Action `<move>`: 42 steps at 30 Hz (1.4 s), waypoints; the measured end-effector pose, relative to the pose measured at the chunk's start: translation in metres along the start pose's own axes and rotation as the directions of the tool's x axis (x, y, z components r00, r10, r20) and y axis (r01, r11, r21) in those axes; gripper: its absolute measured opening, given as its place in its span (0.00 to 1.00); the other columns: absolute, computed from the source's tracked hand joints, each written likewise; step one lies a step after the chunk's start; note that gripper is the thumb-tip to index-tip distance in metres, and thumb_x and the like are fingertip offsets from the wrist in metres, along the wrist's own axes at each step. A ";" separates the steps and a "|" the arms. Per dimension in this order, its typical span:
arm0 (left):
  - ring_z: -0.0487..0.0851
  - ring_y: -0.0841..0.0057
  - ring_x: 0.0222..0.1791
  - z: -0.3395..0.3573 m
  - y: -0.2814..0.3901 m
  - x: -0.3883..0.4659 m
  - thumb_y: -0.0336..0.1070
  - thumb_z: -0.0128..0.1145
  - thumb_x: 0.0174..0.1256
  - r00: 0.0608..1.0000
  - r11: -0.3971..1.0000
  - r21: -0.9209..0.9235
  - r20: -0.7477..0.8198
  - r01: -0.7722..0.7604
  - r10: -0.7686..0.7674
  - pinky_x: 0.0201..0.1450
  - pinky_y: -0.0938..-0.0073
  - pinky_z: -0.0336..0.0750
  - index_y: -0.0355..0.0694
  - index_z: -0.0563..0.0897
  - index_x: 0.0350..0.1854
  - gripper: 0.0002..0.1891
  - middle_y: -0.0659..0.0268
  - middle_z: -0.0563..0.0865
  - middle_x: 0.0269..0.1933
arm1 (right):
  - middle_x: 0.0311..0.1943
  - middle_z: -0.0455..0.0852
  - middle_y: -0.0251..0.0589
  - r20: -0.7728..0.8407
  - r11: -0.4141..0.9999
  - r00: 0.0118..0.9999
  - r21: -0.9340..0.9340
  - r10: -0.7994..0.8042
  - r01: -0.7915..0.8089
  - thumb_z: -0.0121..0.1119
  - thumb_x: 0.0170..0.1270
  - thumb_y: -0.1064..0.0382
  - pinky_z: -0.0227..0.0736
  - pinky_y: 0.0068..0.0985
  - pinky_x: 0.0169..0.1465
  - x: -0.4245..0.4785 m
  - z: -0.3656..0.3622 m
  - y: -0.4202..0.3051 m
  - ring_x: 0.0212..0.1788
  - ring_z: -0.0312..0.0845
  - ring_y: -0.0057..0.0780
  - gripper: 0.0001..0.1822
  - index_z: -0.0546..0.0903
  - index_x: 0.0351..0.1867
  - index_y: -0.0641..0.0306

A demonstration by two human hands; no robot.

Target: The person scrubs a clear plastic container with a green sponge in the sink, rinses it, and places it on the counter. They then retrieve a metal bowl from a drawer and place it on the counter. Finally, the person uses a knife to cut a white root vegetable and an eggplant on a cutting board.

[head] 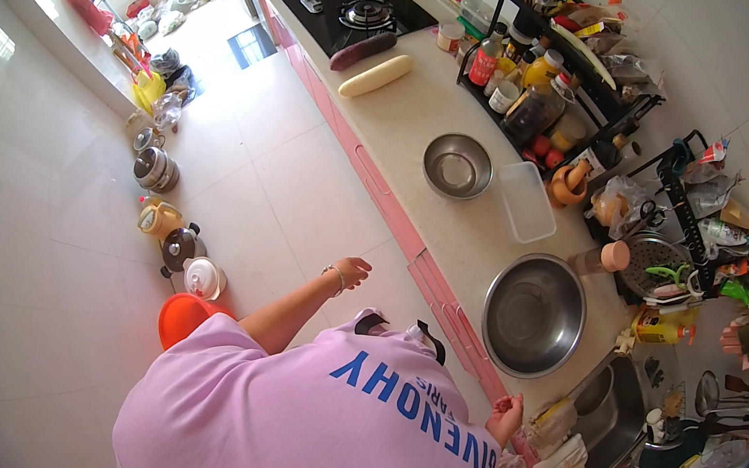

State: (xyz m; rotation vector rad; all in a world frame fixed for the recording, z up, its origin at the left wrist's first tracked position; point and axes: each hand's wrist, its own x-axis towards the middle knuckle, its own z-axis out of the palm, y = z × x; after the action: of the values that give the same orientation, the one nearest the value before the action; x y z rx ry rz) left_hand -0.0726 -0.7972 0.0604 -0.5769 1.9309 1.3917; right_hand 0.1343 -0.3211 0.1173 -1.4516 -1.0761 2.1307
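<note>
My left hand [348, 273], with a bracelet at its wrist, hangs over the tiled floor, loosely bent and holding nothing. At the counter's edge near the sink is my right hand [505, 418], its fingers curled; whether anything is inside them is hidden. Closest to it on the counter [447, 238] stands a large stainless steel basin [534, 316]. Farther along are a translucent plastic container [527, 202] and a smaller steel bowl [458, 166], both apparently holding nothing. A long dark purple vegetable [363, 52], perhaps an eggplant, lies beside a long pale vegetable [376, 76], near the gas stove.
A black gas hob [350, 4] is at the far end. Along the wall, a rack [555, 64] holds bottles and jars. The sink [611, 411] lies right, with cloths [559, 458] over its front edge. Pots [155, 170] and a red bucket [188, 318] stand left on the floor.
</note>
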 end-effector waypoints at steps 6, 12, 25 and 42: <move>0.84 0.76 0.38 0.002 0.000 0.004 0.36 0.62 0.62 1.000 1.000 -0.009 0.014 0.009 -0.009 0.39 0.74 0.82 0.45 0.84 0.53 0.16 0.64 0.85 0.47 | 0.26 0.77 0.36 0.001 1.000 1.000 -0.017 -0.007 0.007 0.57 0.63 0.70 0.74 0.17 0.33 0.004 0.000 0.001 0.27 0.73 0.21 0.07 0.79 0.42 0.66; 0.84 0.77 0.38 0.003 0.001 0.005 0.36 0.61 0.62 1.000 1.000 0.015 0.016 0.018 -0.018 0.39 0.74 0.82 0.45 0.84 0.53 0.16 0.64 0.86 0.45 | 0.27 0.77 0.36 -0.007 1.000 1.000 0.023 0.001 -0.001 0.57 0.63 0.71 0.75 0.19 0.34 0.008 -0.003 0.004 0.27 0.73 0.22 0.08 0.80 0.43 0.66; 0.84 0.78 0.37 0.006 0.004 0.002 0.37 0.61 0.61 1.000 0.999 0.034 -0.002 0.028 -0.028 0.38 0.75 0.82 0.46 0.85 0.52 0.16 0.64 0.86 0.44 | 0.26 0.77 0.34 -0.007 0.998 0.999 0.043 0.036 -0.035 0.58 0.62 0.72 0.76 0.19 0.34 0.015 -0.005 0.007 0.27 0.74 0.22 0.09 0.81 0.43 0.65; 0.83 0.76 0.38 0.007 -0.001 0.000 0.34 0.61 0.61 0.999 0.999 -0.002 -0.014 0.039 -0.039 0.37 0.74 0.81 0.46 0.84 0.53 0.16 0.64 0.86 0.43 | 0.27 0.76 0.36 -0.032 0.998 0.998 0.032 0.049 -0.048 0.58 0.63 0.69 0.75 0.18 0.34 0.018 0.005 0.005 0.28 0.71 0.23 0.08 0.80 0.44 0.65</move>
State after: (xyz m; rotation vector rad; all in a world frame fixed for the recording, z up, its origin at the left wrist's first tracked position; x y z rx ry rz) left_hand -0.0697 -0.7912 0.0585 -0.6240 1.9196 1.3685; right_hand 0.1227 -0.3142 0.1032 -1.5081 -1.0016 2.1394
